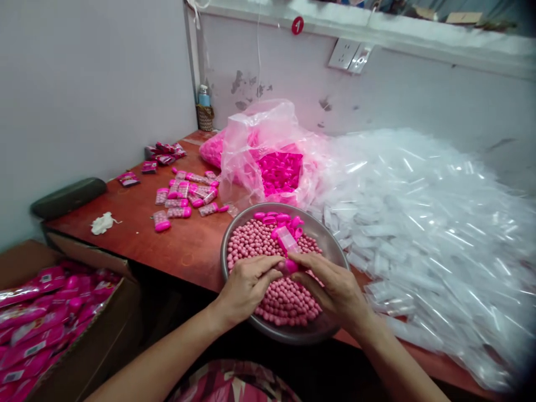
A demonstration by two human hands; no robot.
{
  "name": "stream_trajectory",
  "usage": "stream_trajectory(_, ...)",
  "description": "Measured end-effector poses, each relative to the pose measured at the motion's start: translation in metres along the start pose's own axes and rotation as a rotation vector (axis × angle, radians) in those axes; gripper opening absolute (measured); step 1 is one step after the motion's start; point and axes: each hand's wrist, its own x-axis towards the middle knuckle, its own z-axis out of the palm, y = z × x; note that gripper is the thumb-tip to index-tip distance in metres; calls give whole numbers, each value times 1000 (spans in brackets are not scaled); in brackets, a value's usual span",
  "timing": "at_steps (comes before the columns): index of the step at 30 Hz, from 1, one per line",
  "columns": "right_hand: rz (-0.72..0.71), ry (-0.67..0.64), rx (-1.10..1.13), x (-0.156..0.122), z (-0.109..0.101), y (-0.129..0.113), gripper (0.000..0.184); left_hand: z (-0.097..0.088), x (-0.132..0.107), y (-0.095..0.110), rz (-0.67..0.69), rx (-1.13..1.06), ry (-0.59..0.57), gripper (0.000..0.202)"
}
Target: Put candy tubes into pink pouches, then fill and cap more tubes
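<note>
Above a metal bowl point(340, 251) of pink beads point(285, 304), both hands meet on one small plastic container with a bright pink cap point(290, 266). My left hand point(251, 282) pinches its left end between thumb and fingers. The fingers of my right hand point(335, 285) are closed on the pink cap end. How full the container is, my fingers hide. Just behind it, an empty clear container point(287, 240) with a pink end lies on the beads. Loose pink caps point(272, 218) are heaped at the bowl's far side.
Bead-filled containers point(179, 213) lie on the red table point(184, 251) to the left. A plastic bag of pink caps point(280, 172) stands behind the bowl. Clear empty tubes point(427, 240) are piled at the right. A carton point(113, 312) of pink packets is at lower left.
</note>
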Motion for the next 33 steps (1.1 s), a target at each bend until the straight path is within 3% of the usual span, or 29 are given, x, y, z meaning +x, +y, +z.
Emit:
stream_trajectory(6, -66, -18, -87, -18, 5, 3, 44, 3, -3, -8, 118, 58, -24, 26)
stream_trajectory(9, -28, -6, -52, -17, 8, 3, 44, 2, -2, -8, 95, 41, -10, 25)
stream_trajectory(13, 226, 36, 218, -5, 7, 2, 37, -2, 4, -6, -83, -140, 81, 23)
stream_trajectory(18, 614, 78, 905, -10, 3, 6, 39, -6, 11, -5, -263, -572, 92, 28)
stream_trajectory(24, 776, 229, 1137, -14, 6, 12, 21, -6, 7, -6, -140, -362, 104, 24)
stream_trajectory(26, 800, 175, 1233, -7, 6, 11, 28, -5, 5, -7, -78, -284, 77, 23)
stream_trajectory(29, 863, -36, 1409, 4, 10, 6, 37, -4, 4, -6, -10, -233, 47, 23)
stream_trajectory(31, 900, -129, 1483, 8, 13, 3, 32, -4, 4, -5, 1, -228, 39, 24)
stream_trajectory(33, 903, -127, 1519, 10, 18, 0, 25, -4, 3, -5, 4, -223, 36, 26)
